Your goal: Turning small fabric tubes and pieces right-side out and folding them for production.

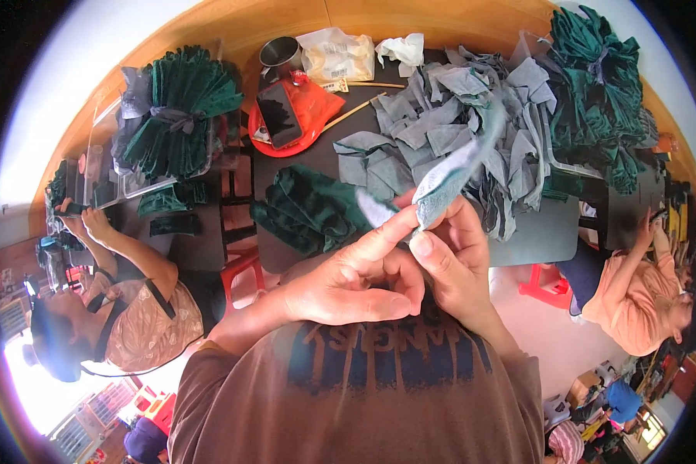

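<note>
A narrow strip of green velvet cloth with a pale grey backing (445, 185) is held up in front of my chest. My right hand (460, 259) pinches it between thumb and fingers. My left hand (359, 271) meets it at the same spot, its index finger against the cloth and its other fingers curled. One end of the strip rises blurred toward the upper right; a shorter pale end (375, 209) shows behind my left fingers. Just beyond lie a crumpled dark green velvet piece (313, 209) and a large heap of grey-backed cloth pieces (448, 116).
A red tray (309, 139) carries a phone (280, 114), beside a metal cup (280, 54) and a plastic packet (336, 54). Tied green velvet bundles stand left (178, 116) and right (595, 77). Co-workers sit at left (131, 309) and right (634, 294).
</note>
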